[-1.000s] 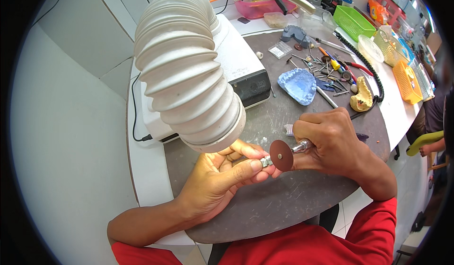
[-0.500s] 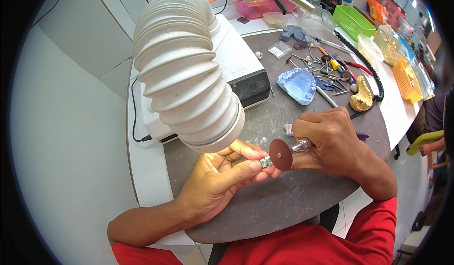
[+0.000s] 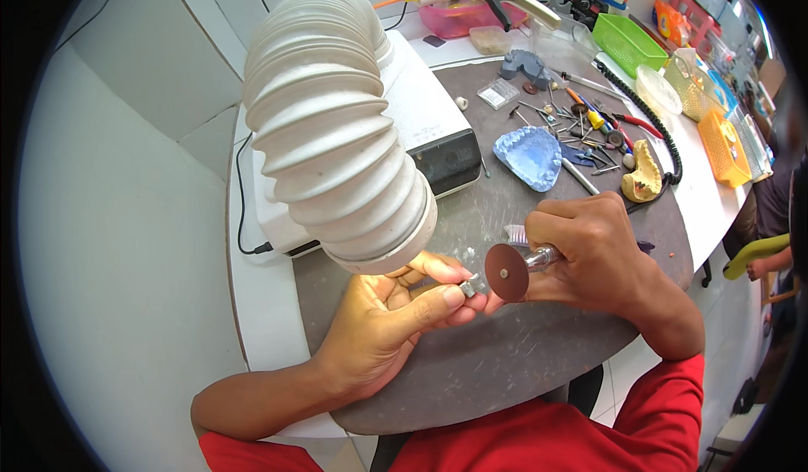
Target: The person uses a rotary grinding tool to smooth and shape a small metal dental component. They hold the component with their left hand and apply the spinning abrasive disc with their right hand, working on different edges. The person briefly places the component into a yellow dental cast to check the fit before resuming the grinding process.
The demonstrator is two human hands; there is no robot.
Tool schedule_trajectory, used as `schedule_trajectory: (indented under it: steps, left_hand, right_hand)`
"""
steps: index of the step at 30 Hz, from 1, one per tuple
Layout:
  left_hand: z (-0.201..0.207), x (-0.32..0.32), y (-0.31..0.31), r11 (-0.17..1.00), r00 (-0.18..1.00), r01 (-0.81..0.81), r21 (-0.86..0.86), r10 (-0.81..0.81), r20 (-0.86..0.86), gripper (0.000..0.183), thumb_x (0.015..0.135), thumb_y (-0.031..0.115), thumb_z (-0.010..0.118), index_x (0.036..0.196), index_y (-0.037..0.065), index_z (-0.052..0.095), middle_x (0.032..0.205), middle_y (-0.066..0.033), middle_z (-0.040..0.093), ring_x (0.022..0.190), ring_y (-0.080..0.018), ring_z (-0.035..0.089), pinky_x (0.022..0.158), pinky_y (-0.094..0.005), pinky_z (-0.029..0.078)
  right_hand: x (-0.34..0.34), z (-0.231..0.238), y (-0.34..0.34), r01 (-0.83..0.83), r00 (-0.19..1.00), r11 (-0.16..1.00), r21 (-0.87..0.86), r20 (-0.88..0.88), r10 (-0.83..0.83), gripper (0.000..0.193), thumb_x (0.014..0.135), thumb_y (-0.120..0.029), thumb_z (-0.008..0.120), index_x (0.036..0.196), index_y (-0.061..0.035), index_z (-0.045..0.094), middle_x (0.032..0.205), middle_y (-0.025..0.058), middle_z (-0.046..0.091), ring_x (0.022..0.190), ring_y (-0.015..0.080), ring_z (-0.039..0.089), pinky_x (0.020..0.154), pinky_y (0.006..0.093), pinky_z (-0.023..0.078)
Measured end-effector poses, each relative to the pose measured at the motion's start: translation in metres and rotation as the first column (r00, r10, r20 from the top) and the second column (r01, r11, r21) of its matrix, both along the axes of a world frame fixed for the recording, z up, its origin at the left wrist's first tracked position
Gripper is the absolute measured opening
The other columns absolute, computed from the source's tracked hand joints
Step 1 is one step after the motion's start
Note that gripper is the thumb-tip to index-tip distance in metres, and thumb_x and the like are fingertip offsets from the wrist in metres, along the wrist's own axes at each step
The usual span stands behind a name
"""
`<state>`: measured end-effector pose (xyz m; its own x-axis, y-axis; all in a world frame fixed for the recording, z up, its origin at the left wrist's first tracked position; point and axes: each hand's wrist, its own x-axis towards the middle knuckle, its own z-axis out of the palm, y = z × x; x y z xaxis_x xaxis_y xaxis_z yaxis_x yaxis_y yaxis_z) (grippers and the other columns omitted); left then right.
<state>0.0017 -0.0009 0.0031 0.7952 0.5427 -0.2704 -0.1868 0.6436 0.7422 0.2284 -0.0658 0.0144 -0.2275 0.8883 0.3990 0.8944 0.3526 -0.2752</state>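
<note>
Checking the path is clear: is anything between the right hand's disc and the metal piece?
Nothing visible stands between the disc in the right hand and the metal piece in the left hand; whether they touch is unclear.

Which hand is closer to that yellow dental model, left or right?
Right. The right hand, holding a rotary tool, is in front and left of the yellow dental model; the left hand, pinching a small metal piece, is much farther left.

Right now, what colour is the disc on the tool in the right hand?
The disc is reddish brown, seen in the head view.
</note>
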Motion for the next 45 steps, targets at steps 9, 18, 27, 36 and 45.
schedule_trajectory:
  steps: [9, 18, 27, 36, 45]
  left_hand:
    - [0.004, -0.008, -0.003, 0.999, 0.999, -0.037, -0.027, 0.036, -0.02, 0.029, 0.088, -0.001, 0.064, 0.116, 0.0, 0.054, 0.11, -0.0066, 0.054, 0.101, -0.0184, 0.063, 0.088, -0.0298, 0.052]
    - [0.002, -0.004, 0.0, 0.949, 0.975, -0.042, 0.312, 0.107, -0.195, 0.023, 0.082, -0.008, 0.068, 0.102, 0.0, 0.059, 0.105, -0.0106, 0.059, 0.087, -0.0162, 0.064, 0.08, -0.0273, 0.055]
    - [-0.005, 0.003, -0.002, 0.504, 0.938, 0.093, 0.859, 0.244, -0.245, 0.01, 0.081, -0.002, 0.072, 0.086, -0.002, 0.063, 0.095, -0.0082, 0.06, 0.078, -0.0117, 0.059, 0.069, -0.0234, 0.05]
    - [-0.007, -0.003, 0.004, -0.022, 0.861, 0.37, 0.929, 0.384, -0.334, 0.017, 0.076, -0.008, 0.072, 0.09, 0.0, 0.065, 0.096, -0.0108, 0.061, 0.077, -0.0168, 0.061, 0.068, -0.0252, 0.051]
    - [-0.004, -0.01, 0.013, 0.444, 0.782, 0.247, 0.861, 0.434, -0.448, 0.01, 0.089, 0.007, 0.065, 0.082, -0.001, 0.065, 0.073, -0.0033, 0.062, 0.062, -0.0075, 0.053, 0.059, -0.023, 0.043]
  right_hand:
    - [-0.005, 0.007, -0.003, 0.013, 0.998, 1.0, -0.021, -0.053, -0.014, 0.054, 0.067, -0.049, 0.083, 0.058, -0.0061, 0.052, 0.053, 0.0058, 0.052, 0.045, 0.0236, 0.055, 0.043, 0.036, 0.041]
    - [0.009, 0.001, -0.003, 0.104, 0.994, 0.988, -0.118, 0.056, -0.098, 0.065, 0.08, -0.066, 0.062, 0.062, -0.0034, 0.056, 0.057, 0.0124, 0.058, 0.053, 0.0318, 0.062, 0.049, 0.0402, 0.048]
    - [0.016, 0.002, -0.009, 0.079, 0.997, 0.988, -0.132, -0.004, -0.08, 0.07, 0.085, -0.064, 0.055, 0.06, 0.0007, 0.061, 0.056, 0.0186, 0.058, 0.056, 0.0363, 0.062, 0.052, 0.0424, 0.048]
    - [0.012, 0.008, -0.002, 0.133, 0.99, 0.987, -0.086, -0.044, -0.137, 0.063, 0.087, -0.057, 0.058, 0.065, 0.0016, 0.064, 0.061, 0.0214, 0.061, 0.063, 0.0385, 0.064, 0.059, 0.0435, 0.051]
    - [0.019, 0.008, -0.005, 0.238, 0.971, 0.962, -0.13, 0.008, -0.239, 0.046, 0.087, -0.042, 0.064, 0.071, 0.0015, 0.068, 0.066, 0.0215, 0.063, 0.069, 0.038, 0.065, 0.064, 0.0453, 0.051]
